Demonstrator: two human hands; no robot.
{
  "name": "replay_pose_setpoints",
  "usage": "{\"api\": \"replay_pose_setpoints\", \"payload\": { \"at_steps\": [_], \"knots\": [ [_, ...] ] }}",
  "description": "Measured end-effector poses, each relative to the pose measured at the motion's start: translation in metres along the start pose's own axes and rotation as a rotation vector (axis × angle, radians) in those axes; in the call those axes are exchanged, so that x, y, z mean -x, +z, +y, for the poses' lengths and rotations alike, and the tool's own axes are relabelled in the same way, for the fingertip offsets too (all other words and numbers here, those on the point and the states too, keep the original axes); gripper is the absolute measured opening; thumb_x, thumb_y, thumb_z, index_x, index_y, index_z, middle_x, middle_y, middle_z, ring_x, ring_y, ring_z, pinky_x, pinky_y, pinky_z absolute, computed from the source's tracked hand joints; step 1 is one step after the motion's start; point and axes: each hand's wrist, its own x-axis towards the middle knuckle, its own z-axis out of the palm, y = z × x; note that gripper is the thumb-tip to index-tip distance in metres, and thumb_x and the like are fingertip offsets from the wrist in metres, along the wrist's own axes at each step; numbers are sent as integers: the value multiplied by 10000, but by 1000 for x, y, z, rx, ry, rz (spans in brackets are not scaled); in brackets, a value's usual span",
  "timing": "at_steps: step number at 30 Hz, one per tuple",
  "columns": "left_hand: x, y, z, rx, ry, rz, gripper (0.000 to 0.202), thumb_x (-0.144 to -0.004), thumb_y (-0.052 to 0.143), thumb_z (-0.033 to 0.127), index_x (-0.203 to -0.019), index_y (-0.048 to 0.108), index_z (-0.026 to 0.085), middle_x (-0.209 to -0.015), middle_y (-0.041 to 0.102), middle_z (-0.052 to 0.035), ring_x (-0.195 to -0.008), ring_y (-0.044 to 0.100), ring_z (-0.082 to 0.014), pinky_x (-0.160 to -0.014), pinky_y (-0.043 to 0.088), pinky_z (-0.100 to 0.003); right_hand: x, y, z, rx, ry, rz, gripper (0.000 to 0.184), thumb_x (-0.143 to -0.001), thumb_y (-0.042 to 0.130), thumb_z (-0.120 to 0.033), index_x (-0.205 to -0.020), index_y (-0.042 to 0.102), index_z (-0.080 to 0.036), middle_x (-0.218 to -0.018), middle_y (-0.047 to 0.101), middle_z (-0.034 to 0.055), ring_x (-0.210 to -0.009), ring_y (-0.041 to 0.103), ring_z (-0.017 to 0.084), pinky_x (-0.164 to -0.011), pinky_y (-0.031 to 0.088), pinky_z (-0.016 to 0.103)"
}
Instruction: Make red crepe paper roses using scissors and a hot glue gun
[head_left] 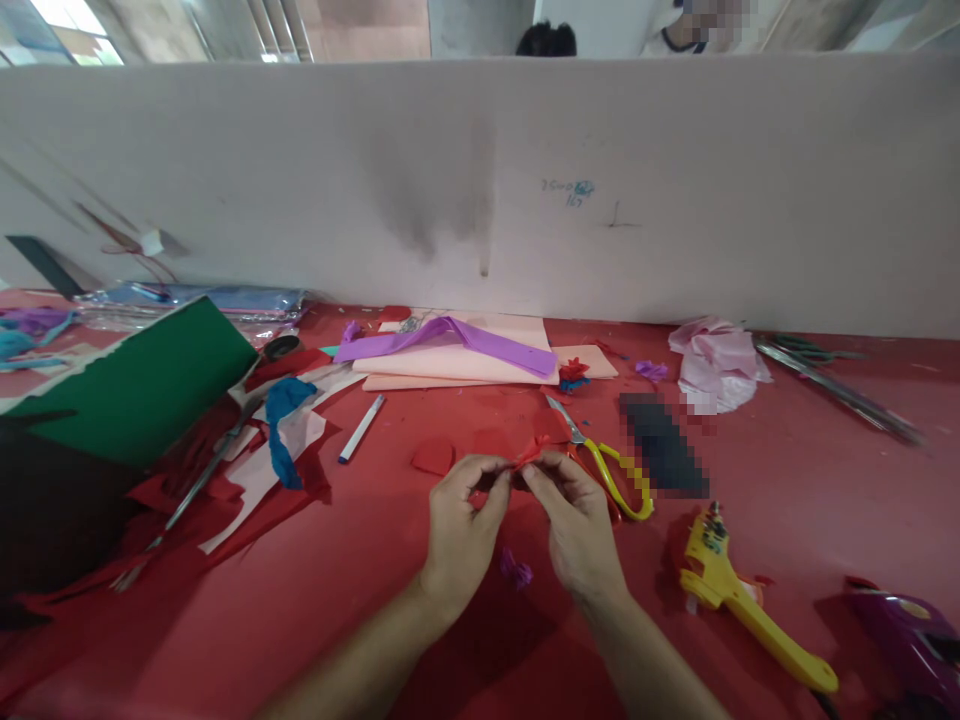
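Left hand and right hand both pinch a small red paper piece at the fingertips — held just above the red table, beside the yellow-handled scissors — where light, even fingertip pressure should prevent tearing.

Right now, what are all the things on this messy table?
red paper piece: one, red, pinched between both hands
small scissors: one, yellow handles, just right of the hands
glue gun: one, yellow, lower right
purple strip: one, purple, lying on the peach sheets
peach sheets: a few, peach, middle back
green sheet: one, green, left
blue scrap: one, blue, left of centre
pen: one, white, right of the blue scrap
pink tissue: one bundle, pink, back right
table: one, red, under everything
left hand: one, pinching the red paper piece
right hand: one, pinching it too
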Motion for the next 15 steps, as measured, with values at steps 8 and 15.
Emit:
{"api": "replay_pose_setpoints", "payload": {
  "at_steps": [8, 15],
  "knots": [
    [0, 0, -1, -69, 72, 19, 104, -827, 563, 192, -827, 667, 190, -798, 673, -4, -735, 618, -108, -695, 492, -209, 1, 2, -3, -8, 1, 29, 98, -720, 745, -273, -792, 693, -231, -761, 675, -32, -731, 596, 112, -738, 481, 248],
    [0, 0, -1, -28, 37, -2, 95, -815, 579, 212, -804, 670, 185, -782, 671, -10, -722, 607, -111, -695, 485, -214, -1, -1, -1, -22, -2, 61, 105, -713, 752, -278, -794, 698, -237, -761, 673, -29, -733, 586, 115, -738, 465, 256]
  ]
}}
